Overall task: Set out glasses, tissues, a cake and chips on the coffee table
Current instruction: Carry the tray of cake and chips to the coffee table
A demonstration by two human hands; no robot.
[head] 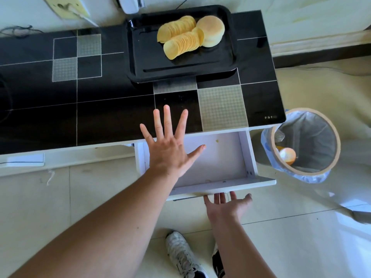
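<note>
A black tray [140,57] rests on the far right part of the black glass coffee table [100,117]. On the tray lie two fanned rows of chips [180,40] and a round pale cake [212,31]. My left hand [170,147] hovers flat with spread fingers over the table's front edge and the open white drawer [224,157]. Below the drawer's front panel, my right hand [226,207] is open, its fingertips at the panel's lower edge. The drawer holds only crumbs. No glasses or tissues are in view.
A lined waste bin [305,145] with eggshell-like scraps stands on the floor right of the drawer. My shoes [182,255] are on the tiled floor below. A white device [130,4] and a cable lie beyond the table's far edge.
</note>
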